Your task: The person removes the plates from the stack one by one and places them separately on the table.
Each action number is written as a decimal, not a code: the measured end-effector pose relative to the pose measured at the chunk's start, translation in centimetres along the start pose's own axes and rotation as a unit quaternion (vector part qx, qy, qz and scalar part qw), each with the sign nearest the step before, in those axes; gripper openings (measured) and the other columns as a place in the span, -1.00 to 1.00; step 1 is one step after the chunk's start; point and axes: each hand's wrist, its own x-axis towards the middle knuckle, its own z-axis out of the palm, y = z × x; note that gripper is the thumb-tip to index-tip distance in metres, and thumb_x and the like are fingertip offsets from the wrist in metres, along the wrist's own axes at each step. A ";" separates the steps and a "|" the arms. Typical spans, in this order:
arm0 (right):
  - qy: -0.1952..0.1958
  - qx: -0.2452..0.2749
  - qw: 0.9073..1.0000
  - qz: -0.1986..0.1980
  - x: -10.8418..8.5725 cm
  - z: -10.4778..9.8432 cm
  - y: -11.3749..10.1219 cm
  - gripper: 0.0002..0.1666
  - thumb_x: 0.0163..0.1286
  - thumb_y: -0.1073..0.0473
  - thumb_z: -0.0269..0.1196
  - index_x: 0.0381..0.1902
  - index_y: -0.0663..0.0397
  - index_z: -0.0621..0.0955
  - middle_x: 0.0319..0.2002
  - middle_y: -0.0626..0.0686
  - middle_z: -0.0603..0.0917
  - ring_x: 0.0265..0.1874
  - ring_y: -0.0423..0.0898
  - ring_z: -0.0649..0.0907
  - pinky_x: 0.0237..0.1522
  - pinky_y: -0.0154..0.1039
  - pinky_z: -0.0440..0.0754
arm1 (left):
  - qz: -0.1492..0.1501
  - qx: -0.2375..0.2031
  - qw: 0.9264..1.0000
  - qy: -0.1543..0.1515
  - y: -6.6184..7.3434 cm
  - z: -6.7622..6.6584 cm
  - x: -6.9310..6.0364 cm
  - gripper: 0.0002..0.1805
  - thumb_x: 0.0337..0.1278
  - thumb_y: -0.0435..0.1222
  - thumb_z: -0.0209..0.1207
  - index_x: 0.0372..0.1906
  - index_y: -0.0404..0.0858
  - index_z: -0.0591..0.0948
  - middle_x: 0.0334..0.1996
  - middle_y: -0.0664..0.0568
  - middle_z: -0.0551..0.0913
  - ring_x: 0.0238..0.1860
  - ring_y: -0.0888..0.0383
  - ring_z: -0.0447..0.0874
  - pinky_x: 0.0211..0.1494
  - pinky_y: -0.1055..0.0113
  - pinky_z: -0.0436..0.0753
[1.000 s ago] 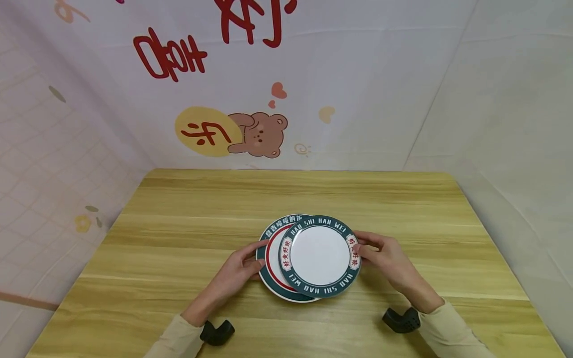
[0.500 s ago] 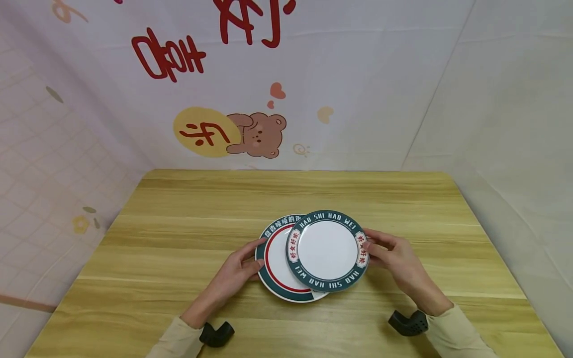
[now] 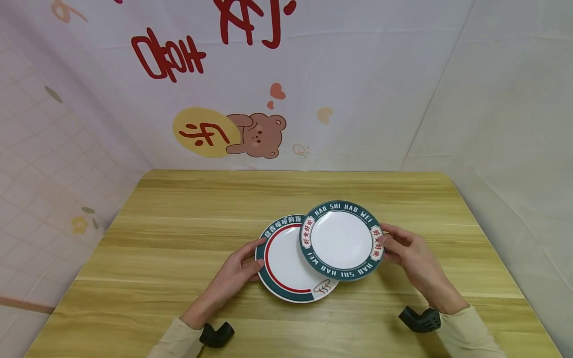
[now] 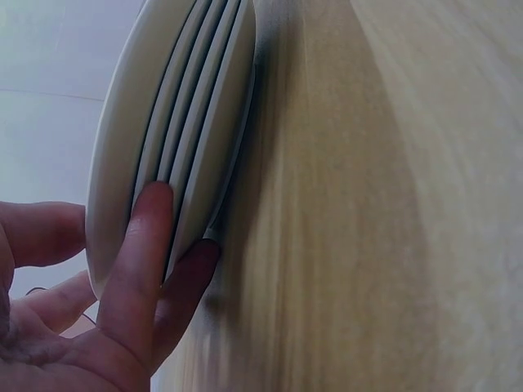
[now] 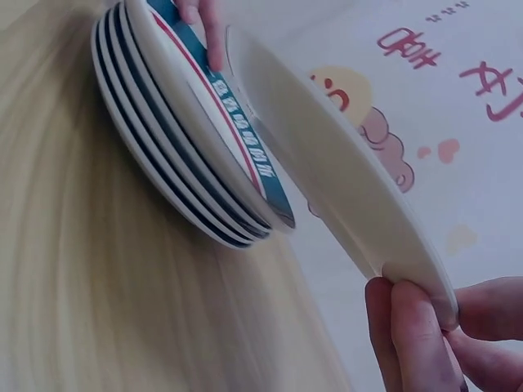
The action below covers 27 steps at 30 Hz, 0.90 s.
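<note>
My right hand pinches the right rim of a white plate with a green lettered border. In the right wrist view that lifted plate is tilted, thumb on one face and fingers on the other. Below it a stack of plates, its top one ringed in green and red, rests on the table, partly covered by the lifted plate. My left hand holds the stack's left edge. The left wrist view has several layered rims in the stack, with fingers against the rims and one low near the table.
The wooden table meets a printed cloth backdrop at its far edge. Light cloth walls stand at the left and right. A black curved piece sits at each wrist, the left one and the right one.
My right hand has drawn the lettered plate to the right and slightly away from me, uncovering more of the stack's top plate. The left hand has stayed at the stack's edge.
</note>
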 end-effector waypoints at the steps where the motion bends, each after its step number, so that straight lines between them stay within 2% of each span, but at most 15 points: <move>1: 0.003 0.006 1.000 0.001 0.0 -0.2 0.0 -0.27 0.57 0.17 0.25 0.52 0.42 0.29 -0.06 -0.09 0.63 -0.16 -0.22 0.65 -0.10 -0.40 0.73 | 0.000 -0.001 1.000 0.001 0.0 0.0 0.0 -0.39 0.52 -0.41 0.10 0.57 -0.29 0.28 0.48 -0.42 0.29 0.23 -0.16 0.64 0.06 0.20 0.75; 6: 0.014 0.041 0.999 0.005 0.0 -1.1 0.0 -0.30 0.52 0.14 0.31 0.49 0.32 0.39 -0.04 -0.11 0.64 -0.17 -0.22 0.67 -0.09 -0.39 0.74 | 0.001 0.000 1.000 0.000 0.2 0.0 -0.1 -0.39 0.52 -0.41 0.10 0.57 -0.30 0.27 0.48 -0.43 0.28 0.23 -0.17 0.63 0.07 0.19 0.75; 13: 0.022 0.101 0.995 -0.008 0.3 -2.3 0.1 -0.55 0.52 0.24 0.29 0.31 0.21 0.57 -0.06 -0.11 0.71 -0.18 -0.21 0.72 -0.09 -0.34 0.75 | 0.002 0.002 1.000 0.001 0.4 0.1 -0.1 -0.39 0.52 -0.40 0.11 0.57 -0.31 0.27 0.47 -0.44 0.28 0.21 -0.16 0.65 0.08 0.19 0.75; 19: 0.030 0.120 0.992 -0.018 0.6 -3.4 0.1 -0.78 0.52 0.27 0.28 0.05 -0.04 0.70 -0.09 -0.11 0.73 -0.19 -0.22 0.72 -0.13 -0.36 0.75 | 0.000 0.008 1.000 0.007 0.2 0.1 -0.1 -0.40 0.52 -0.42 0.10 0.56 -0.30 0.30 0.46 -0.43 0.30 0.19 -0.14 0.66 0.05 0.20 0.76; 27: 0.040 0.151 0.987 -0.024 0.9 -4.9 0.3 -0.79 0.51 0.32 0.28 -0.09 -0.10 0.75 -0.12 -0.11 0.75 -0.20 -0.23 0.73 -0.14 -0.37 0.75 | -0.003 0.006 1.000 0.007 0.2 0.1 -0.1 -0.40 0.52 -0.44 0.09 0.56 -0.29 0.30 0.45 -0.43 0.31 0.17 -0.13 0.67 0.06 0.21 0.75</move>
